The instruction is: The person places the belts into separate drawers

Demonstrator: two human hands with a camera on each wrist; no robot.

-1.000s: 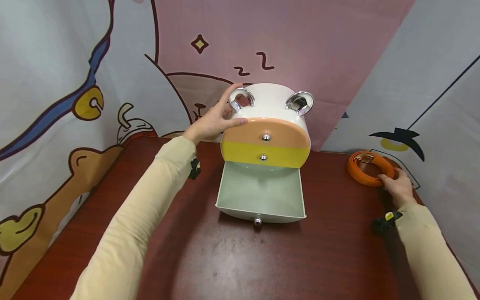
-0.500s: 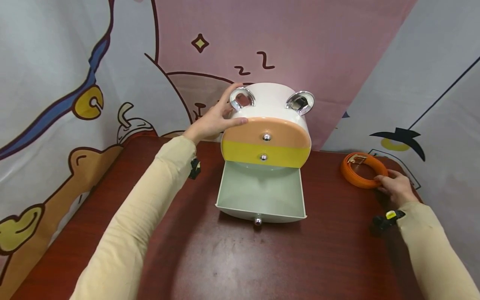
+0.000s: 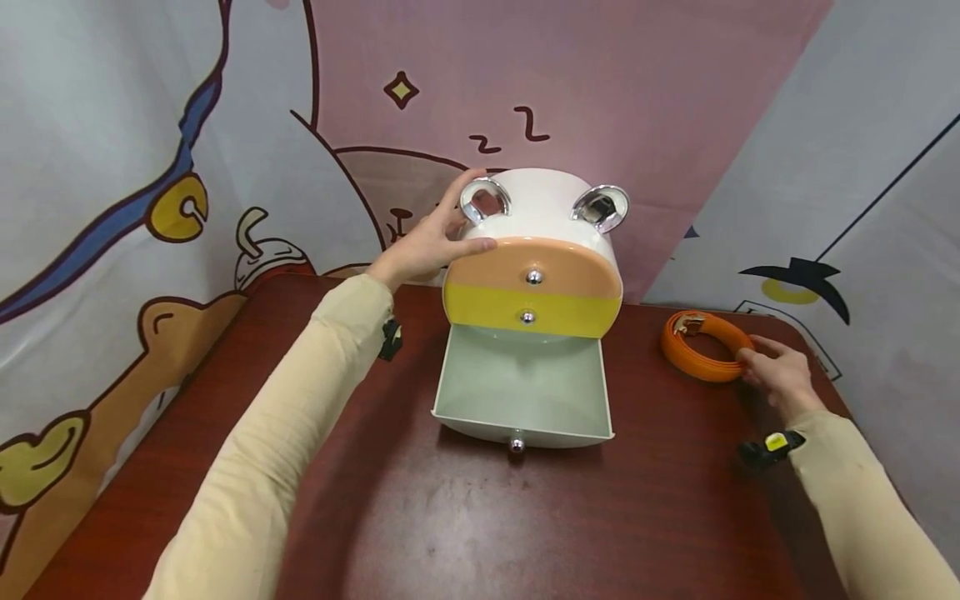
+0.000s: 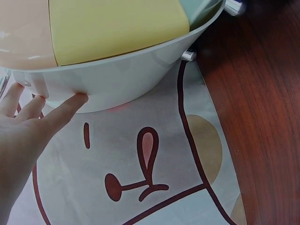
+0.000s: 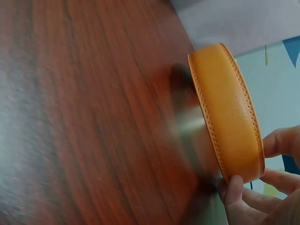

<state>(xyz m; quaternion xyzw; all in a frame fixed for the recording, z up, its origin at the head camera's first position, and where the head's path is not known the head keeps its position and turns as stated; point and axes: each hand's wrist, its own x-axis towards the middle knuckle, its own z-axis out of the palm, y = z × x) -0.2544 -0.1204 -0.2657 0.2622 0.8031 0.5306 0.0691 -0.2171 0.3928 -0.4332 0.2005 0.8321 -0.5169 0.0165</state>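
green bottom drawer [image 3: 522,392] of drawer box [image 3: 534,267] pulled out toward person, nothing visible inside; two upper drawers closed. coiled orange belt [image 3: 703,346] on table [image 3: 480,517] right of box, pinched at near rim by right hand [image 3: 776,375]: likely light, supple leather, coil may spring loose, best held across the coil. left hand [image 3: 423,242] flat against box's left side, fingers straight.

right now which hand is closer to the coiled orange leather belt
Right. The right hand pinches the coiled orange leather belt at its near edge, while the left hand rests far across on the white round drawer box.
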